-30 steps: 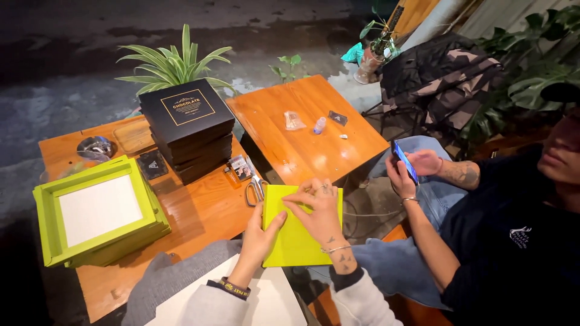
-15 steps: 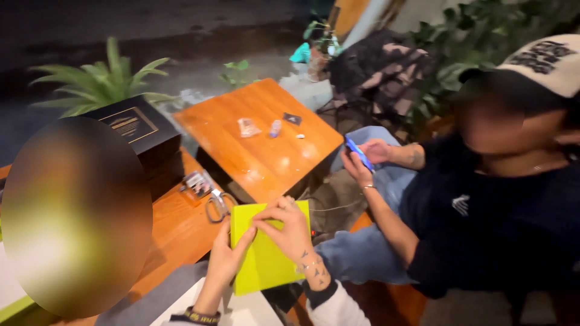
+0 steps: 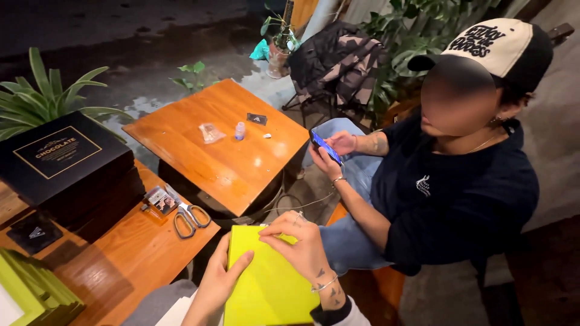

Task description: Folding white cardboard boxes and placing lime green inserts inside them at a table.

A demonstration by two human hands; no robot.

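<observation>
Head view, looking down. Lime-green flat card box [image 3: 266,284] sits low in the centre, just right of the near wooden counter [image 3: 130,259], tilted slightly with its far edge up.

Left hand [image 3: 220,284]: comes in from the near edge, lies along the left side of the green box. Thumb on the top face, the other fingers behind the left edge; fingers clamped on the box.

Right hand [image 3: 299,244]: rests on the far right part of the top face, wrist bent, fingers curled together and pressing the far edge of the box. Thin bracelet at the wrist, small marks on the forearm.

Near counter, left of the box: scissors [image 3: 188,217] with grey handles lying flat, blades pointing far-left, touching a small printed packet [image 3: 158,199]. Farther left, a stack of black square boxes [image 3: 63,166] with a gold frame on the lid. Small black card [image 3: 35,232] near the stack. Lime-green frames [image 3: 27,290] stacked at the near left corner.

Far counter [image 3: 217,145], separate and square: clear plastic bag [image 3: 211,133], small bottle [image 3: 240,130], small black card [image 3: 257,119], all well apart from the hands.

Right of the scene: another person seated in a dark sweatshirt [image 3: 453,193] and cap, both of their hands on a phone [image 3: 325,148] with a lit blue screen. Potted plants at the far edge
</observation>
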